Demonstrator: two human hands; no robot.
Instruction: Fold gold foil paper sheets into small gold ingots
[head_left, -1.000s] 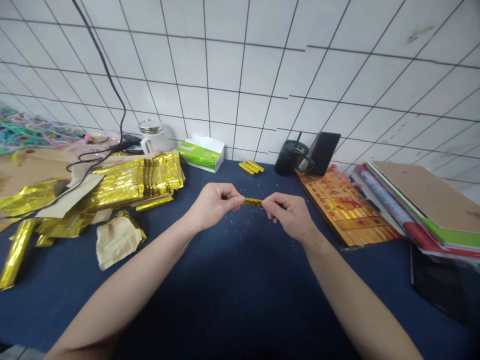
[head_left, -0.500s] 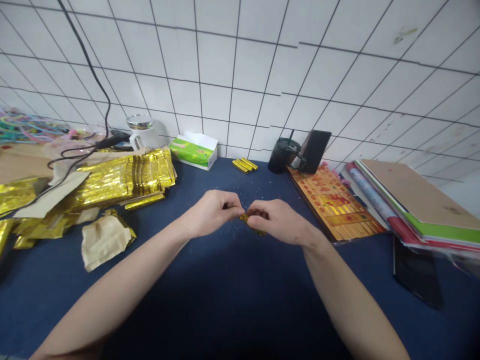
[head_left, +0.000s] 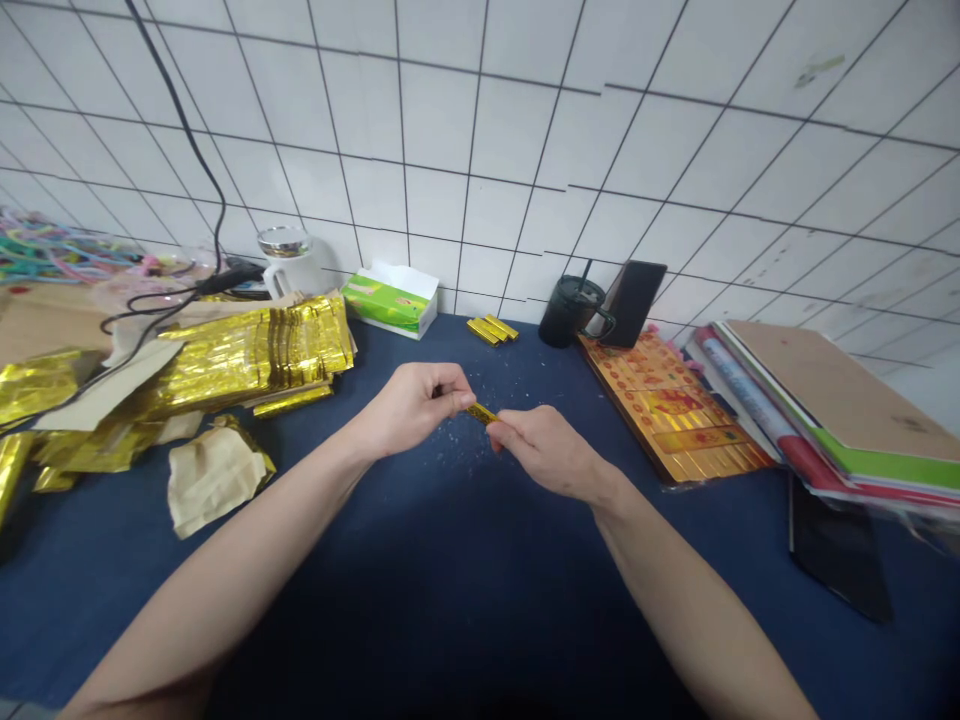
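Note:
Between my two hands is a small gold foil strip point(head_left: 481, 412), narrow and folded. My left hand point(head_left: 420, 408) pinches its left end between thumb and fingers. The right end is gripped by my right hand point(head_left: 546, 447), whose curled fingers hide part of it. Both hands are held over the dark blue tabletop point(head_left: 450, 570). Beyond them, near the wall, lie several small gold folded strips point(head_left: 492, 329) side by side. A large pile of gold foil sheets point(head_left: 232, 360) is to the left, with a crumpled beige paper point(head_left: 214, 478) in front of it.
A green tissue box point(head_left: 391, 300), a white mug point(head_left: 289, 265) and a black cup point(head_left: 571, 312) stand along the tiled wall. At right are orange printed packets point(head_left: 675, 405), a phone point(head_left: 637, 300) propped upright, a stack of notebooks point(head_left: 832, 390) and a black flat object point(head_left: 836, 555). A black cable point(head_left: 187, 130) hangs at left.
My hands have moved slightly apart, and more of the gold strip shows between them. The left hand has risen a little; the right hand's fingers have curled in.

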